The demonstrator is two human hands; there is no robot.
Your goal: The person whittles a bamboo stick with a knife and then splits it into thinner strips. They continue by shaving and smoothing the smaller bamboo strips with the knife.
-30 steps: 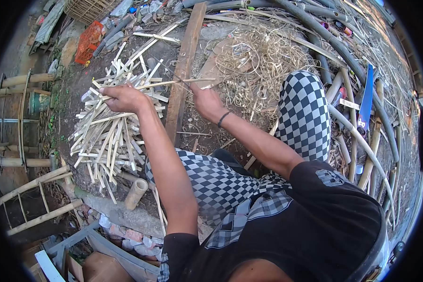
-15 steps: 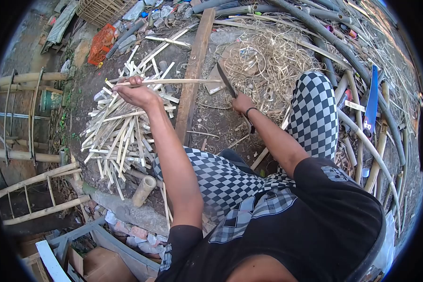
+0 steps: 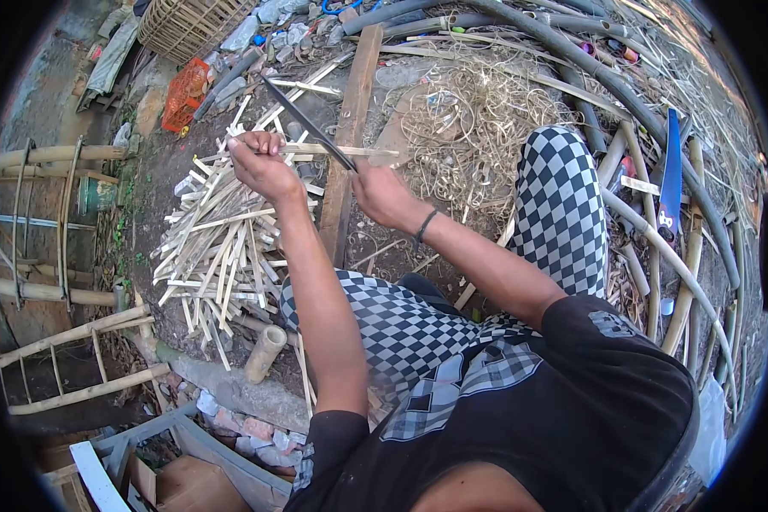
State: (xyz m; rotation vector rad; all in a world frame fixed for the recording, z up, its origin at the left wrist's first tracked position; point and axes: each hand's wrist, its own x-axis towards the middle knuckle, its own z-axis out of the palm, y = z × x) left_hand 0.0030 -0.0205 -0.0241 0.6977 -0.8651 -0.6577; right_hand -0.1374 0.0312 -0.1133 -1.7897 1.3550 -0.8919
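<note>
Knife (image 3: 298, 113) has swung left, right hand (image 3: 387, 196) with it; blade now crosses the strip (image 3: 375, 154), having been near its right end half a second ago; likely set for another working pass; right fingers closed round the handle; left hand (image 3: 267, 172) closed on the strip's left end; strip spans the plank (image 3: 363, 77), contact unclear.
</note>
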